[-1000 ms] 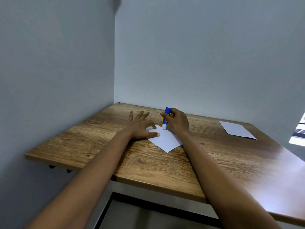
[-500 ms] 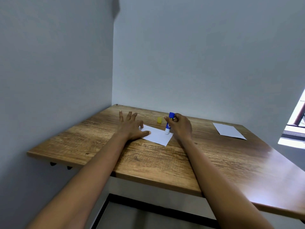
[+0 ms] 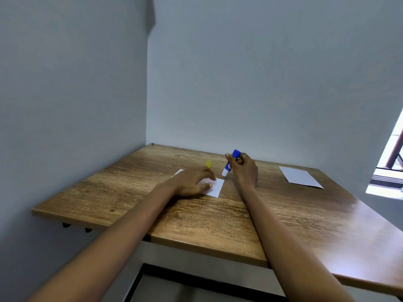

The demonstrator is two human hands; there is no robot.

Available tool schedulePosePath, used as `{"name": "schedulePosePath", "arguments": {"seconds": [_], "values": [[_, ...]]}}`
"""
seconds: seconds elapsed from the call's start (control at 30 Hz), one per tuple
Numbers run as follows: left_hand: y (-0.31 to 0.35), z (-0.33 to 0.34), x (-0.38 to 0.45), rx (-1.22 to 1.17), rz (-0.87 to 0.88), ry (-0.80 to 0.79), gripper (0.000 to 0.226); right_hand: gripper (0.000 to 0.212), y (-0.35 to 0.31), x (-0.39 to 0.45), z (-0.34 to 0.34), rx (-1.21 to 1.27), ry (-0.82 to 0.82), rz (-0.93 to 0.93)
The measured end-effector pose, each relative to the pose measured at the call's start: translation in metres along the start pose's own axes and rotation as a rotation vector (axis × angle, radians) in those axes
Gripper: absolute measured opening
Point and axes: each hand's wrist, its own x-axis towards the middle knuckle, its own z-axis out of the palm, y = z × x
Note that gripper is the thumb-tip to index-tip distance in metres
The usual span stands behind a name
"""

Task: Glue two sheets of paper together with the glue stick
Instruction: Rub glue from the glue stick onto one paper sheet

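The left hand (image 3: 192, 182) lies flat and open on the near sheet (image 3: 214, 188) toward the table's (image 3: 130, 192) left edge, pinning it against sliding. The right hand (image 3: 243, 170) grips the glue stick (image 3: 230, 163) tip-down at the sheet's far corner (apparently spreading glue). The yellow cap (image 3: 208, 163) sits beyond; the second sheet (image 3: 299, 177) waits near the far right corner.

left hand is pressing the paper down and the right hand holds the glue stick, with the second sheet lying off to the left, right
Not quite. The head view shows the second sheet off to the right, not the left. The left hand does press the paper, and the right hand holds the glue stick.
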Motion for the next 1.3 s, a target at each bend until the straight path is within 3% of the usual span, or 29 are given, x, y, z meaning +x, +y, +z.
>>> {"name": "schedulePosePath", "arguments": {"seconds": [0.1,0.23,0.4,0.8,1.3], "values": [[-0.001,0.001,0.012,0.019,-0.063,-0.181,0.038,0.044,0.004,0.005,0.002,-0.015,0.016,0.004],[-0.001,-0.002,0.028,0.092,-0.163,-0.266,0.047,0.04,0.004,0.01,0.006,-0.062,0.007,-0.017],[0.002,0.002,0.04,0.208,-0.136,-0.219,0.045,0.039,0.004,0.018,0.018,-0.12,-0.043,-0.092],[-0.01,0.005,0.044,0.202,-0.108,-0.224,0.045,0.038,0.003,0.035,0.046,-0.199,-0.069,-0.122],[-0.011,0.01,0.044,0.262,-0.152,-0.168,0.045,0.038,0.005,0.025,0.027,-0.235,-0.098,-0.118]]}}
